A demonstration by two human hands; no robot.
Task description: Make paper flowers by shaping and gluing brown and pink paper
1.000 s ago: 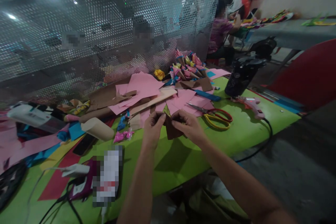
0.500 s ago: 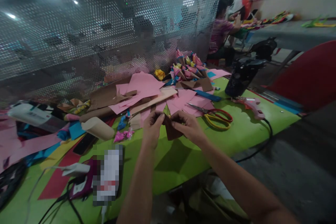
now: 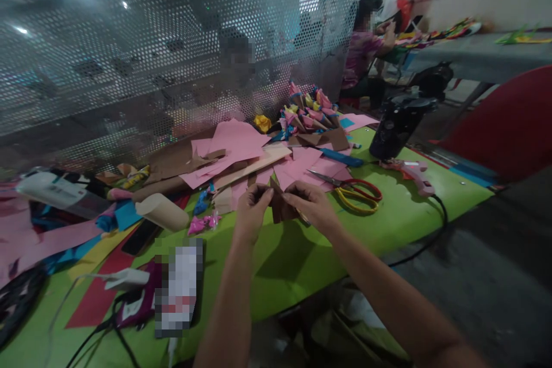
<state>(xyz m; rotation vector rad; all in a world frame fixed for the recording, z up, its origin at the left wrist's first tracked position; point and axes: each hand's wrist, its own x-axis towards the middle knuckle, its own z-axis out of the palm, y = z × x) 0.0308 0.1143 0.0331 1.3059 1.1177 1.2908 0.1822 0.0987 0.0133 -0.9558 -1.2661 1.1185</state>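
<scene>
The small folded brown paper piece (image 3: 282,211) was held above a bright green tabletop (image 3: 280,290), backed by a perforated grey metal panel (image 3: 150,69). From left to right, a cream-coloured roll (image 3: 161,211), loose pink paper sheets (image 3: 235,141), scissors with red and yellow handles (image 3: 359,194) and a pink corded glue gun (image 3: 418,177) were spread there. The paper was pinched between nearly closed thumb and fingers by the left hand (image 3: 253,207), then by the right hand (image 3: 313,204). A yellow-green sliver (image 3: 273,178) was exposed at its top.
</scene>
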